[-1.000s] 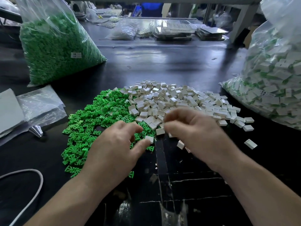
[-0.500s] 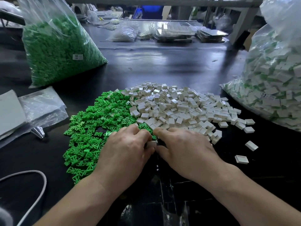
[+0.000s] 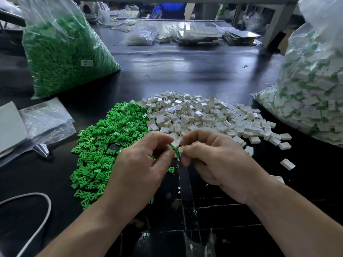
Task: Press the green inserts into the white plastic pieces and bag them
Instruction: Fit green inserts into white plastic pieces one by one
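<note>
A person's left hand [image 3: 141, 164] and right hand [image 3: 219, 160] meet fingertip to fingertip low over a dark table [image 3: 185, 71]. The right thumb and forefinger pinch one white piece [image 3: 181, 149]. The left hand's fingers are curled tight beside it, thumb against forefinger, and whether they hold a green insert cannot be told, since the tips hide it. The step in hand looks to be the pressing of one insert into one shell. One white cable [image 3: 39, 216] loops well to the near left of the fingers. Under and to the left of them spreads one heap of loose green inserts [image 3: 104, 141]. Just beyond them and to their right lies one heap of white pieces [image 3: 194, 115]. Each heap is far too many to count, and a few strays lie apart on the right. A small stack of flat empty bags [image 3: 44, 119] lies far to the left. Two large bags stand farther off: a bag of green inserts [image 3: 63, 52] beyond on the left and a bag of finished pieces [image 3: 311, 93] on the right, bulging with white shells showing green. By that bag much is done; by the heaps much more is left, and the piece in hand is not yet bagged
</note>
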Demonstrator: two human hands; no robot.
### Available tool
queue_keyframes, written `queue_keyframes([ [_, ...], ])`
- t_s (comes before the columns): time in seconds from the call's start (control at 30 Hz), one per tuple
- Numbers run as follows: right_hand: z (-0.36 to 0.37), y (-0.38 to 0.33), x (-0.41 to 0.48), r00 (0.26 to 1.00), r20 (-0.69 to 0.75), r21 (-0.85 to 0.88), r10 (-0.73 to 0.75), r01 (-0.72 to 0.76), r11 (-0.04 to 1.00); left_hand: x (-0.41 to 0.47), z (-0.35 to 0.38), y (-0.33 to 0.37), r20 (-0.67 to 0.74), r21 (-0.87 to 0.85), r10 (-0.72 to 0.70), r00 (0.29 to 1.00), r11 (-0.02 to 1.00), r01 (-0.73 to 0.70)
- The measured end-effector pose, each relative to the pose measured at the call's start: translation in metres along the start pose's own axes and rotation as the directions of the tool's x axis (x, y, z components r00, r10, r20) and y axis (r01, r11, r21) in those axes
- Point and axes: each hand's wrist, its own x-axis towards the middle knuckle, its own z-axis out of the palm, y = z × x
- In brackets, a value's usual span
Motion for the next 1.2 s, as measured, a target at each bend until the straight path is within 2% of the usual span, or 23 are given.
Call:
queue_keyframes([
  [0.07, -0.003, -0.002, 0.001, 0.999, -0.023, 0.138, 0.030, -0.027, 0.990, -0.001, -0.001, -0.003, 0.067, 0.204, 0.008, 0.998, 0.979, -0.021],
  [0.13, -0.006, 0.000, 0.002, 0.999, -0.037, 0.173, 0.016, -0.009, 0.985, -0.002, 0.001, -0.006, 0.172, 0.429, 0.013, 0.985, 0.899, -0.087],
  [0.27, -0.005, 0.007, 0.002, 0.999, -0.024, 0.219, 0.025, -0.019, 0.975, -0.001, 0.004, -0.009, 0.240, 0.581, 0.040, 0.970, 0.795, -0.176],
  [0.47, -0.006, 0.011, 0.005, 0.998, 0.044, 0.239, 0.037, -0.046, 0.970, 0.000, 0.006, -0.014, 0.274, 0.560, 0.120, 0.954, 0.787, -0.260],
  [1.03, -0.008, 0.011, 0.004, 0.997, 0.067, 0.269, 0.050, -0.066, 0.961, -0.002, 0.000, -0.011, 0.308, 0.542, 0.169, 0.936, 0.778, -0.319],
  [1.13, -0.007, 0.011, 0.003, 0.997, 0.051, 0.194, 0.051, -0.060, 0.979, -0.002, 0.000, -0.009, 0.261, 0.492, 0.144, 0.955, 0.831, -0.260],
  [1.2, -0.004, 0.010, 0.001, 0.998, 0.033, 0.115, 0.050, -0.054, 0.992, -0.002, -0.002, -0.007, 0.163, 0.333, 0.038, 0.986, 0.939, -0.091],
])
